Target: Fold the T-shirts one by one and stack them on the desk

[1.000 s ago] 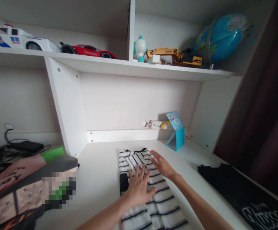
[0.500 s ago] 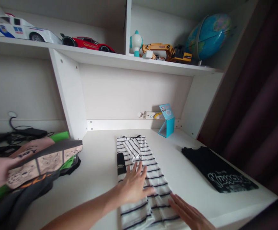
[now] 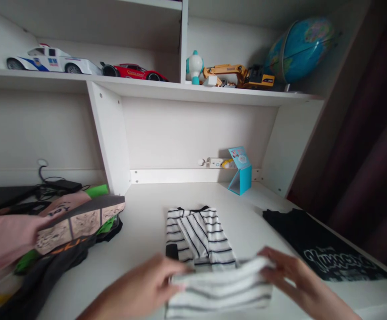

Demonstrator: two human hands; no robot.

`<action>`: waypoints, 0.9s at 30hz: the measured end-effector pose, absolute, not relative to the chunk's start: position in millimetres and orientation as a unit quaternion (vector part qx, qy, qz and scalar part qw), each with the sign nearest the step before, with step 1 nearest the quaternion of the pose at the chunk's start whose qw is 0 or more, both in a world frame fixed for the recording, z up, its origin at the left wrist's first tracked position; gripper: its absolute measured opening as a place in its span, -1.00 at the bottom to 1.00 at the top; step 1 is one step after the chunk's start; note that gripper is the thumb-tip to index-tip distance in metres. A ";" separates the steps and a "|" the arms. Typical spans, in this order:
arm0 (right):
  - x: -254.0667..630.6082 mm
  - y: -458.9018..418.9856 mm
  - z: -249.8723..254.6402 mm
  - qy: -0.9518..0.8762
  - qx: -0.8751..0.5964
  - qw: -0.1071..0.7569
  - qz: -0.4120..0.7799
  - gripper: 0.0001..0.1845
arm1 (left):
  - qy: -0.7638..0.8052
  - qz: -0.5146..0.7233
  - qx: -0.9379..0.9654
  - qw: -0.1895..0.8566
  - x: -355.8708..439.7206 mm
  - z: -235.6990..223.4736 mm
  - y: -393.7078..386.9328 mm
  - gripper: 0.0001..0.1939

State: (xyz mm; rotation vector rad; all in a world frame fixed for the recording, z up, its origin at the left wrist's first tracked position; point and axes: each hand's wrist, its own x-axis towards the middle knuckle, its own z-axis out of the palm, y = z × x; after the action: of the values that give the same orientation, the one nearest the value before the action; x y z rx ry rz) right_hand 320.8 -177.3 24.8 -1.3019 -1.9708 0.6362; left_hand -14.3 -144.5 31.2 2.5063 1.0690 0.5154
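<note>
A white shirt with black stripes (image 3: 221, 238) lies on the white desk in front of me, its sleeve laid across the body and its collar toward the back. Its near end is lifted and folded up, blurred by motion. My left hand (image 3: 161, 282) pinches the left corner of that raised end between thumb and fingers. At the opposite corner, my right hand (image 3: 288, 275) grips the fabric in the same way. A black patch on the shirt's left edge is partly hidden behind my left hand.
A folded black T-shirt (image 3: 323, 244) lies at the right. Heaped clothes (image 3: 69, 222) lie at the left beside a black adapter (image 3: 63, 184). A blue desk calendar (image 3: 241, 178) stands at the back. Toy cars (image 3: 135, 72), an excavator (image 3: 233, 73) and a globe (image 3: 301, 49) occupy the shelf.
Both hands were lying on the striped shirt, fingers stretched out. Now they grip its near end, which has come up and folded toward the collar. The view has shifted slightly.
</note>
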 end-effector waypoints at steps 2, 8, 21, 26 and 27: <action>310.3 -122.0 36.8 -0.714 -0.519 0.353 0.311 -0.75 | 0.418 0.184 0.835 0.307 -6.6 51.3 -93.3 -0.70; 266.5 16.4 -5.3 -0.617 -0.602 0.342 0.373 -0.84 | 0.529 0.236 0.610 0.541 5.5 11.3 25.0 -0.72; 260.9 60.6 -42.4 -0.633 -0.696 0.255 0.224 -0.77 | 0.627 0.232 0.687 0.285 -21.0 -25.0 56.7 -0.83; 260.5 56.4 -30.0 -0.628 -0.691 0.266 0.238 -0.76 | 0.612 0.228 0.690 0.312 -12.2 -24.5 60.3 -0.72; 262.9 54.4 -20.1 -0.629 -0.685 0.286 0.233 -0.77 | 0.601 0.223 0.695 0.326 -10.5 -16.2 59.9 -0.74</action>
State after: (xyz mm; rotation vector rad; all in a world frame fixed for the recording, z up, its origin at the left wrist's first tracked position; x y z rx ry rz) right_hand 262.9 54.4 -20.1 -1.8302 -1.6806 0.6226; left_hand -10.5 59.9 -16.2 1.8208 1.5747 0.5838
